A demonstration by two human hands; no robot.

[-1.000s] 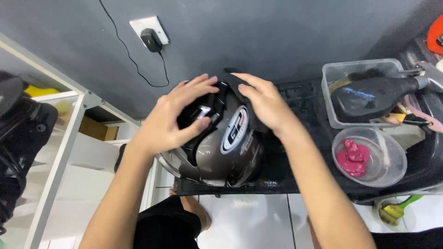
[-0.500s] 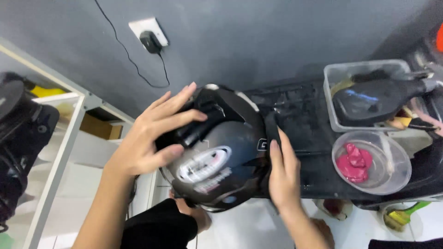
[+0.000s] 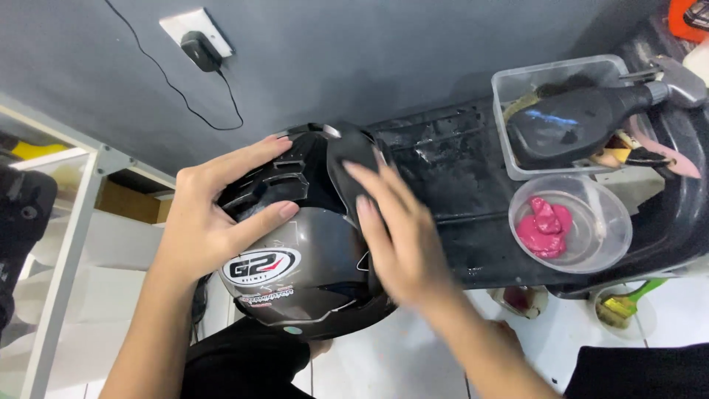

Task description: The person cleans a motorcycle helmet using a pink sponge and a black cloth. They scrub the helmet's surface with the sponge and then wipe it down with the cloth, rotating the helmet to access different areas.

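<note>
A glossy grey and black motorcycle helmet with a white oval badge rests low in the middle, over my lap. My left hand lies spread on its left side, fingers reaching over the black vented top, gripping the shell. My right hand lies flat on the right side, fingertips touching a black panel at the helmet's top; it is slightly blurred.
A black wet seat-like surface stretches right. On it stand a clear tub holding a black spray bottle and a clear round bowl with a pink cloth. A wall plug sits up left. A white frame stands left.
The helmet has turned so its badge faces me lower left. My right hand moved from the helmet's lower right edge up onto its top; the left hand stayed on the left side.
</note>
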